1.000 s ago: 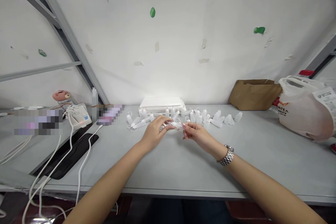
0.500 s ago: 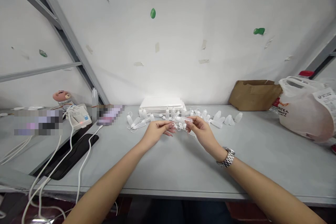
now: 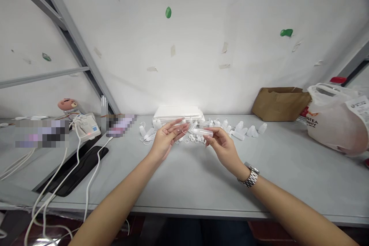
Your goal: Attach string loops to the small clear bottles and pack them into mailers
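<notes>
Head view: your right hand (image 3: 220, 144) pinches one small vial (image 3: 204, 132); left hand (image 3: 165, 138) fingers spread, holding nothing certain. Many vials (image 3: 230, 127) lie unhandled on the table (image 3: 184, 184).

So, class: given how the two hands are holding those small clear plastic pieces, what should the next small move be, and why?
Probably bring the left hand to the small clear plastic tube in the right hand: the left fingertips pinch a tiny piece, with a gap between them.
</notes>
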`<state>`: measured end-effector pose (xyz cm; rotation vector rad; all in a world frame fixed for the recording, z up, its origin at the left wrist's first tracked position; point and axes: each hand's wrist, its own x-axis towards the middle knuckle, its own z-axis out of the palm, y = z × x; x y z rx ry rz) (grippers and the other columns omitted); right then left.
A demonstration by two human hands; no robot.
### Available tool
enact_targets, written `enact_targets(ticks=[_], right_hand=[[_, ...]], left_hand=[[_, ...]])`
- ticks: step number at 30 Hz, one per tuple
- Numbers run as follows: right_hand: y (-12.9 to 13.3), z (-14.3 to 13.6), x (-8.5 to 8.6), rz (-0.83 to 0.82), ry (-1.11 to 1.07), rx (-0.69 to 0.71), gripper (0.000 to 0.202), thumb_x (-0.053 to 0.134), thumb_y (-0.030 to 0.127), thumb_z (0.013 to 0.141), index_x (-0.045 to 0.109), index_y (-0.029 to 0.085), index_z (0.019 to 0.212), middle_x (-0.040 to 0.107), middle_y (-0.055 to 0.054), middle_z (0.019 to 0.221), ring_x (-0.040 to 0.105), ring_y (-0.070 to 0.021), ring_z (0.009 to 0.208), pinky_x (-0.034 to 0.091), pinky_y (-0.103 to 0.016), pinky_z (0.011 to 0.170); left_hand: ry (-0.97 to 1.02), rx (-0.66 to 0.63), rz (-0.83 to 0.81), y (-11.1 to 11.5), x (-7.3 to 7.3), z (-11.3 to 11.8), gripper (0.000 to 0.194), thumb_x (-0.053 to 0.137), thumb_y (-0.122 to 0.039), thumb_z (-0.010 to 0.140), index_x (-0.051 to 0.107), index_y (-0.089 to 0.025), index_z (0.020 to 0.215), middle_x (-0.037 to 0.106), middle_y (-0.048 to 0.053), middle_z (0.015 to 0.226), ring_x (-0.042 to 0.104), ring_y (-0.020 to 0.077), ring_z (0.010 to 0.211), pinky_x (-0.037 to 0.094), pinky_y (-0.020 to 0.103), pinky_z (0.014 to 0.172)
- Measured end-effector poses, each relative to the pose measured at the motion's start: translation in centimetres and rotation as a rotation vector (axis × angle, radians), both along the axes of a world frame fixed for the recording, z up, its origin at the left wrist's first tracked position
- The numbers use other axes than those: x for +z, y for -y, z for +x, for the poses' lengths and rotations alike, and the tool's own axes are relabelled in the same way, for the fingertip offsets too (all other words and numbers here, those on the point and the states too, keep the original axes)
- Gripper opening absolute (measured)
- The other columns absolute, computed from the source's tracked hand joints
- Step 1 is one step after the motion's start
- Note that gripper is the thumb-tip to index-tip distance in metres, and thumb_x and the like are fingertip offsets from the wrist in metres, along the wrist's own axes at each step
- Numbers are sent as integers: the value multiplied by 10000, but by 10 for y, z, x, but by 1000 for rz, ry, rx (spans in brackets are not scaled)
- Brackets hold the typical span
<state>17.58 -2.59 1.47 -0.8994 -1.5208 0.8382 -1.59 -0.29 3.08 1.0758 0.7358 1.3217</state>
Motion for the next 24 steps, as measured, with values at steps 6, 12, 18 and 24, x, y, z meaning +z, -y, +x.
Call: enact_targets(ticks=[6, 12, 18, 24], right_hand=[[5, -2, -1, 32, 76, -43, 204, 535, 343, 822, 533, 221, 985, 573, -30, 854, 542, -142, 676, 455, -344, 711], [8, -2, -2, 59, 124, -56, 193, 537, 331, 824, 537, 232, 990, 575, -42, 937, 537, -146, 719, 456, -327, 703], [8, -3, -4, 83, 152, -74, 191, 531, 327, 826, 533, 221, 985, 585, -45, 889, 546, -163, 740, 458, -332, 698], [9, -2, -2, 106, 200, -90, 168, 533, 321, 825, 533, 222, 960, 585, -37, 829, 546, -168, 733, 451, -329, 691]], left_hand=[[7, -39, -52, 0, -2, 2, 496, 671, -262, 701, 523, -187, 1169, 709, 60, 911, 635, 193, 923, 462, 339, 881], [15, -62, -77, 0, -4, 5, 383, 658, -260, 711, 597, -159, 1075, 702, 69, 941, 639, 163, 881, 442, 316, 898], [-22, -85, -81, 1, -3, 5, 375, 646, -285, 720, 607, -161, 1072, 692, 80, 971, 637, 164, 861, 440, 322, 881], [-24, -85, -77, 0, -5, 4, 345, 650, -282, 715, 623, -159, 1036, 692, 79, 968, 638, 161, 851, 443, 309, 865]])
